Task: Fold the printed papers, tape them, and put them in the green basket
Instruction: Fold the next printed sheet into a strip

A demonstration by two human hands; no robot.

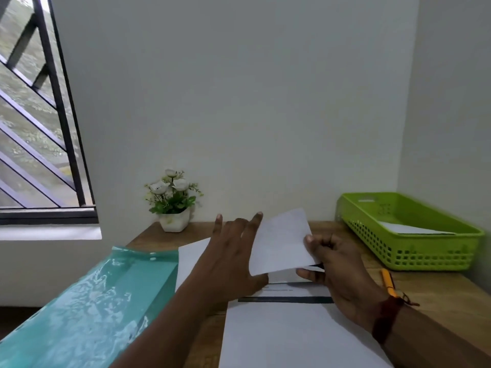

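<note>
Beyond the right grip (337, 266), one sheet (409, 229) is already lying in the green basket (398, 264); that grip is pinching a folded paper (279, 243) (untaped, I'd judge), left grip (231, 256) splayed alongside, more sheets (287, 335) waiting beneath.

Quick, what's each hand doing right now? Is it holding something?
Left hand: open, fingers straight, touching the folded paper.
Right hand: closed, pinching the folded paper's right edge.

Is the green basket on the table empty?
No, a white paper lies inside the green basket.
</note>
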